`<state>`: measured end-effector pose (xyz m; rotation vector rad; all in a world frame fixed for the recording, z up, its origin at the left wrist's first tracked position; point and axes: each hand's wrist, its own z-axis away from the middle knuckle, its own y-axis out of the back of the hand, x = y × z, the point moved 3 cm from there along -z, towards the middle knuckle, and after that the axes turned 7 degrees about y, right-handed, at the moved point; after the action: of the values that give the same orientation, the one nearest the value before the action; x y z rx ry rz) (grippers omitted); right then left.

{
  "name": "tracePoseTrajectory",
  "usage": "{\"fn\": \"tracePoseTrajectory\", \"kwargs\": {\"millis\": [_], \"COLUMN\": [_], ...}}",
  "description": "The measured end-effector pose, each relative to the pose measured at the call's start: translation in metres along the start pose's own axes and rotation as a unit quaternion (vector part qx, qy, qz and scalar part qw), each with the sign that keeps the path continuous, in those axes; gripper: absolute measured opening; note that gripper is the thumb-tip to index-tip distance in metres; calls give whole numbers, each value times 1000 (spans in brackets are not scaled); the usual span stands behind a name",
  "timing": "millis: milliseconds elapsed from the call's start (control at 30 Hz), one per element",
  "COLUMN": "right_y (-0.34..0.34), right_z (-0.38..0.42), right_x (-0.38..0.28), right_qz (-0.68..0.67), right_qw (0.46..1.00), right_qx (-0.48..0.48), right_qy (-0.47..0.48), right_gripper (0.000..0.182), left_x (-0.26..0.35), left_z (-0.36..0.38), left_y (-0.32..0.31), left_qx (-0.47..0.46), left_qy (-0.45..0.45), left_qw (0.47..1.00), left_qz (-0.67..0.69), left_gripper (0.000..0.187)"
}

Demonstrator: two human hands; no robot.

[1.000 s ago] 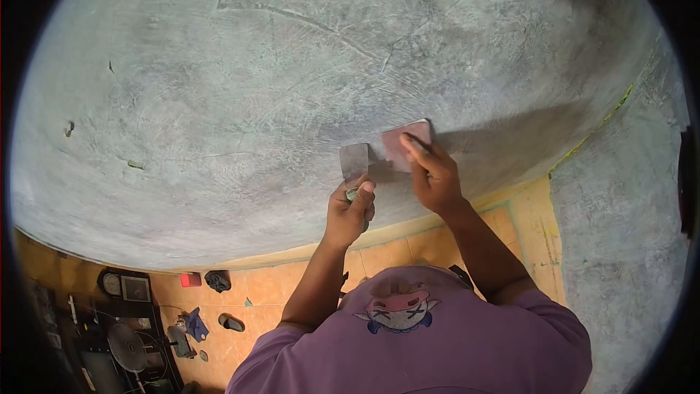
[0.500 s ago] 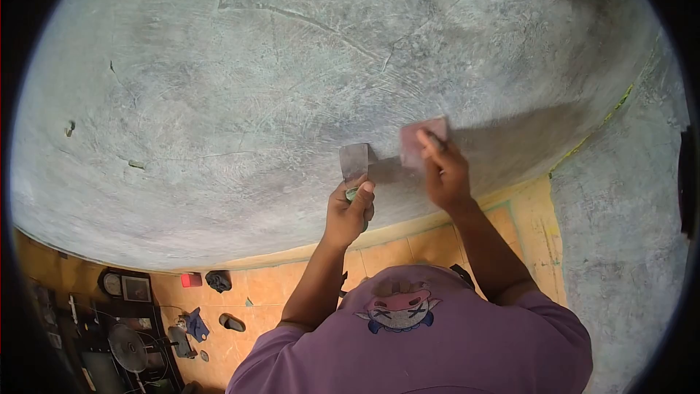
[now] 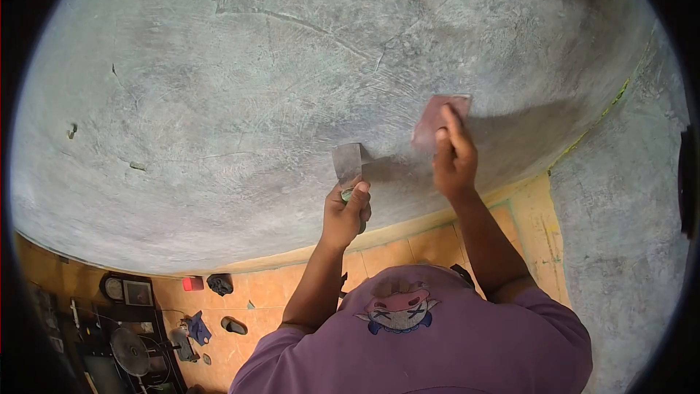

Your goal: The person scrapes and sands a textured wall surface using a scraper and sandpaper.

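My left hand (image 3: 345,215) is wrapped round the green handle of a scraper (image 3: 348,163), whose flat grey blade points up in front of the wall. To the right, my right hand (image 3: 456,157) holds a reddish flat pad (image 3: 440,121) against the grey, rough-plastered wall (image 3: 240,109), one finger stretched over it. Slight blur covers the pad's lower edge. A dark shadow falls on the wall to the right of the pad. Thin cracks run across the plaster above both hands.
A second grey wall (image 3: 620,248) meets this one at the right. Orange floor tiles (image 3: 270,292) lie below, with a red box (image 3: 192,284), a black bundle (image 3: 219,284), a sandal (image 3: 233,325), blue cloth (image 3: 197,328) and a fan (image 3: 130,352) at the lower left.
My right hand has moved up and to the right with the reddish pad. My left hand has shifted slightly left, and the scraper blade now tilts a little more to the left.
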<state>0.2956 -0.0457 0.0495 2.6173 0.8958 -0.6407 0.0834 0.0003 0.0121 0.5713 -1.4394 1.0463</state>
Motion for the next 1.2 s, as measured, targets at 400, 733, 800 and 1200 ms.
{"fn": "tracePoseTrajectory", "kwargs": {"millis": [400,733,800,1200], "right_y": [-1,-9,-6,-5], "right_z": [-4,4,3,0], "right_x": [-12,-15,-10,-17], "right_qz": [-42,-64,-71,-104], "right_qw": [997,967,988,966], "right_qx": [-66,-243,-136,-227], "right_qy": [2,-49,-30,-70], "right_gripper": [38,38,40,37], "left_x": [1,-1,0,0], "left_z": [0,0,-1,-1], "left_y": [-2,-4,-4,-7], "left_qx": [-2,0,4,2], "left_qy": [-6,14,16,8], "left_qw": [1000,1000,1000,1000], "left_qz": [-4,3,0,-12], "left_gripper": [21,21,21,21]}}
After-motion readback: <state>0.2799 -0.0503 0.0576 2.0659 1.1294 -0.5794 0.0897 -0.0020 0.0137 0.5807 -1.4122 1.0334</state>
